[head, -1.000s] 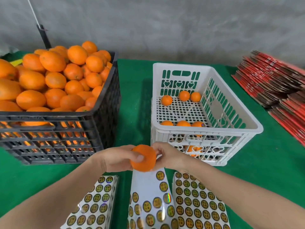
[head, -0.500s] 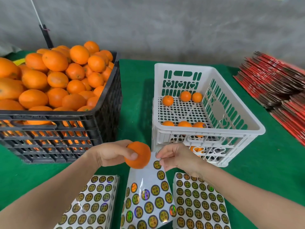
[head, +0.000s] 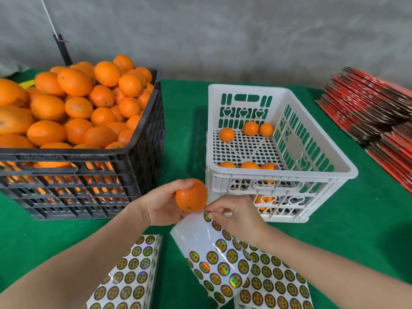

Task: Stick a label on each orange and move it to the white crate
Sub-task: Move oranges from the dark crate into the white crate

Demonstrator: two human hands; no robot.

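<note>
My left hand [head: 161, 205] grips one orange [head: 191, 195] just in front of the white crate [head: 283, 175], near its front left corner. My right hand [head: 236, 216] pinches a round gold label [head: 207, 215] at the top edge of a curled, lifted label sheet [head: 214, 257], right below the orange. The white crate holds several oranges: three at its far wall [head: 249, 128] and others along the near wall [head: 249, 165]. A black crate [head: 93, 175] on the left is heaped with oranges [head: 75, 108].
Two more label sheets lie flat on the green cloth, one at the left [head: 129, 277] and one at the right [head: 276, 284]. A stack of red flattened cartons [head: 374, 108] fills the right side. A grey wall stands behind.
My left hand lifted the orange slightly up and left. My right hand left the orange, dropped to the sheet and now pinches a label, pulling the sheet's top edge up.
</note>
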